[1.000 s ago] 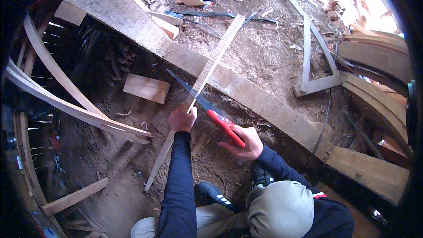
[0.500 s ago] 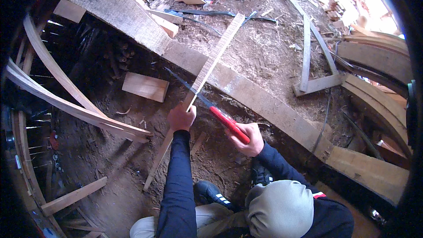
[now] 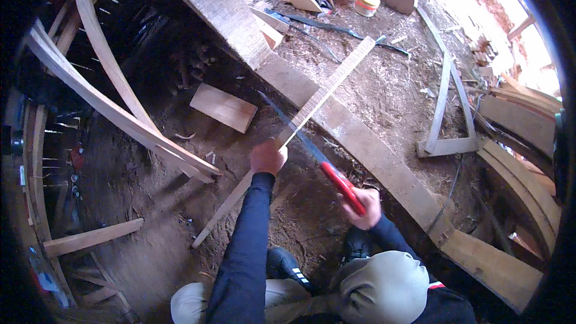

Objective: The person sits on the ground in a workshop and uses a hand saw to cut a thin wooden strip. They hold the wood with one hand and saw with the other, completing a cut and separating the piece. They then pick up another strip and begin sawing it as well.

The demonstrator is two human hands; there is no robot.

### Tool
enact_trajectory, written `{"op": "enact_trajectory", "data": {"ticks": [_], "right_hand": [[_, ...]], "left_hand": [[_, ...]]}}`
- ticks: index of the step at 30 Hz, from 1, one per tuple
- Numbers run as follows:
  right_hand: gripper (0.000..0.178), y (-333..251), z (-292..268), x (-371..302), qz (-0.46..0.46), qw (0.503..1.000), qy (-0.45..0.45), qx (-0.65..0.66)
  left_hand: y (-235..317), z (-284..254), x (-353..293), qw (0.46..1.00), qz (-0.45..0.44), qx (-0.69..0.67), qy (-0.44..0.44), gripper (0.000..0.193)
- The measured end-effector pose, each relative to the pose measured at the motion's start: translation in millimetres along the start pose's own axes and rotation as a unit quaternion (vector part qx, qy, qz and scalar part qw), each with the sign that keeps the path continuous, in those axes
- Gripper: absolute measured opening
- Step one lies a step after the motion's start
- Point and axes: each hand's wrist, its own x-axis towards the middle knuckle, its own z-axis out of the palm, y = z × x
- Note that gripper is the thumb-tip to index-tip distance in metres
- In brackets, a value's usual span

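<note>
The left hand has its fingers wrapped closed around a narrow wooden strip. The strip lies slantwise over a long beam, its upper end reaching out past the beam's far edge and its lower end slanting down over the dirt ground on the near side. The right hand has its fingers curled shut around the red handle of a saw. The saw's blade crosses the strip between the left hand and the beam's near edge; how deep any cut goes cannot be told. Off that near edge, a wooden block lies on the ground, near the blade's tip. Beyond the far edge stand a small round tub and a triangular wooden frame, well apart.
</note>
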Motion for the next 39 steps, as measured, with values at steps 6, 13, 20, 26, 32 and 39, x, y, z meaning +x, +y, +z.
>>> {"op": "enact_trajectory", "data": {"ticks": [6,13,20,26,32,39], "right_hand": [[0.021,-3,-5,18,-0.002,1.0,0.023,0.002],[0.02,-21,-3,4,0.078,0.997,0.013,-0.014],[0.031,-9,-8,-4,0.037,0.998,0.004,-0.042],[0.01,-19,0,3,0.044,0.999,0.004,-0.004],[0.024,-15,-4,-2,0.063,0.997,-0.051,0.013],[0.009,3,-5,-16,0.011,0.999,-0.036,-0.001]], "left_hand": [[-2,5,0,0.999,0.0,0.011,-0.035,0.022],[15,-2,-10,0.999,-0.045,0.02,0.007,0.025],[2,-1,-11,1.0,0.003,-0.006,-0.01,0.029],[19,-16,-11,1.0,-0.028,0.008,0.0,0.026],[17,-15,-5,1.0,-0.017,0.004,-0.021,0.027],[15,-14,-18,0.999,-0.019,0.008,-0.024,0.023]]}}
